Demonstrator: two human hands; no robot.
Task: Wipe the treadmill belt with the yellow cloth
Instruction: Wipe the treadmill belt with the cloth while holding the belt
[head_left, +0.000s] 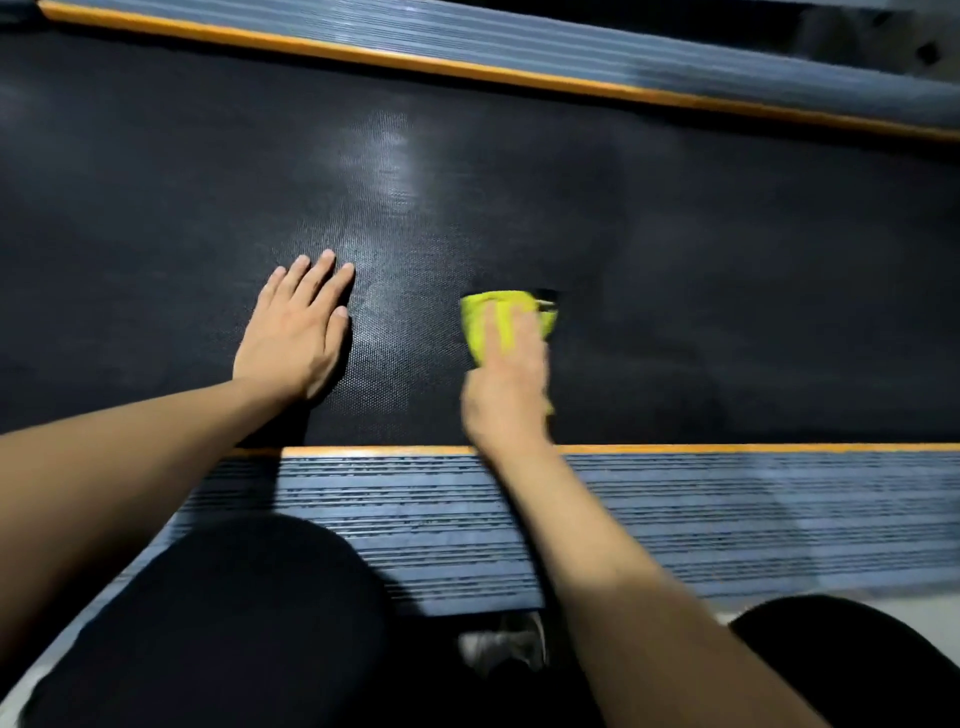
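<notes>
The left hand (293, 332) lies flat on the black treadmill belt (519, 197), palm down, its fingers (317, 275) straight and close together, holding nothing. Its bare forearm reaches in from the lower left, crossing the near side rail (727, 509), a ribbed grey-blue strip edged along the belt by a thin orange line. Below that arm a knee in dark cloth (249, 613) fills the lower left. To the right, near but apart from the left hand, the right hand (506, 384) presses the yellow cloth (498, 317) onto the belt; the hand is blurred, its fingers lying along the top of the bunched cloth, and whether they curl round it cannot be told. The cloth sits on the belt's near half, its far edge showing beyond the fingertips. A pale sheen of light lies on the belt beyond and between the hands. Along the top runs the far side rail (571, 52), ribbed and orange-edged likewise. A second dark knee (852, 660) shows at the lower right.
</notes>
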